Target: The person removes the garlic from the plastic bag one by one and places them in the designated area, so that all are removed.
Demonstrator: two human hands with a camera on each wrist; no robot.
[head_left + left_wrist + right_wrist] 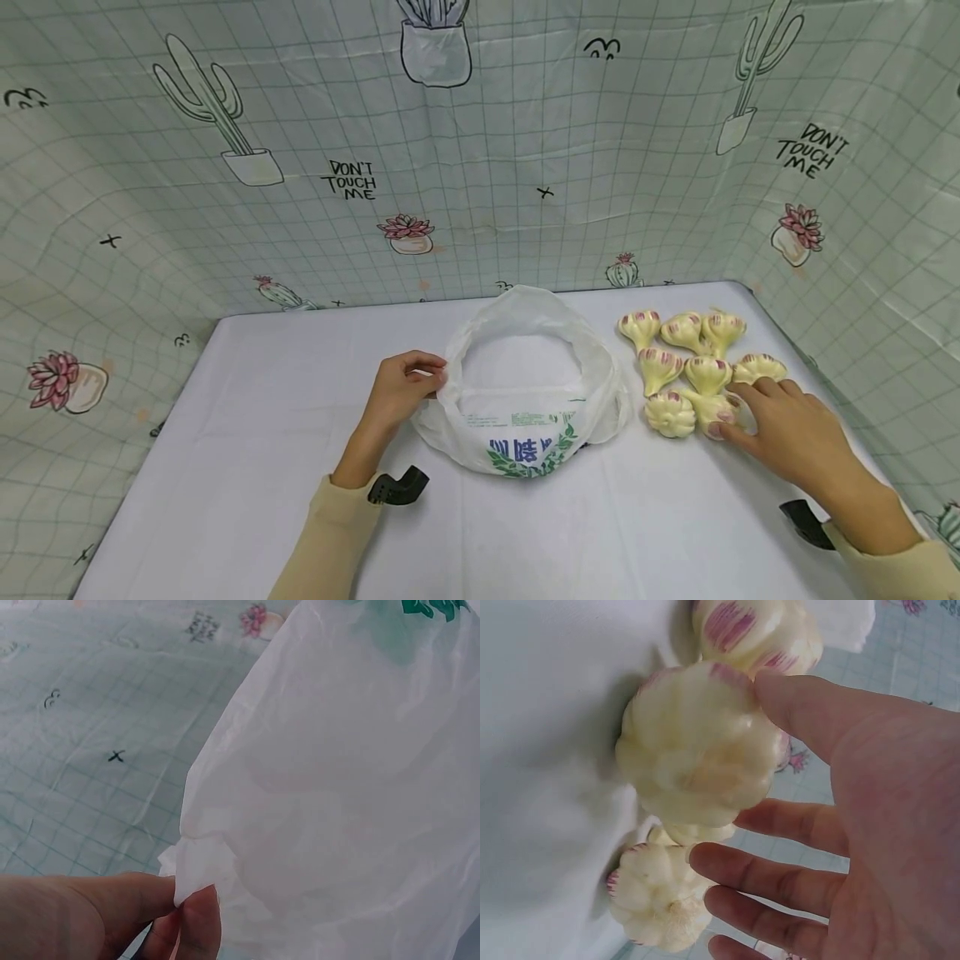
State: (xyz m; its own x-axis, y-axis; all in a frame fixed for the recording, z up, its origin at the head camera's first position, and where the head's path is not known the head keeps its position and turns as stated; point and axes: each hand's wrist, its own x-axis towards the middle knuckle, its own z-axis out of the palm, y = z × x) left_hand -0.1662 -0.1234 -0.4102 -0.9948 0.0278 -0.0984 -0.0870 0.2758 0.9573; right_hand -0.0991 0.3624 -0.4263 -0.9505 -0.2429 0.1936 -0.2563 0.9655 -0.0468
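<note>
A white plastic bag [517,433] with green leaf print and blue lettering stands on the table with its mouth spread wide. My left hand [408,385] pinches the left side of its rim between thumb and fingers; the left wrist view shows the bag's thin film [330,802] gathered at the fingertips. To the right, several whole garlic bulbs [707,375], cream with purple streaks, sit in a cluster. My right hand [795,433] has thumb and index finger on either side of the nearest bulb [701,746], thumb touching it; the other fingers extend loosely beside another bulb [660,896].
A white cloth covers the table [285,400]. A grid-patterned curtain [480,217] with cactus drawings surrounds its back and sides. The bag stands to the left of the garlic cluster, and the table's right edge runs just beyond the right hand.
</note>
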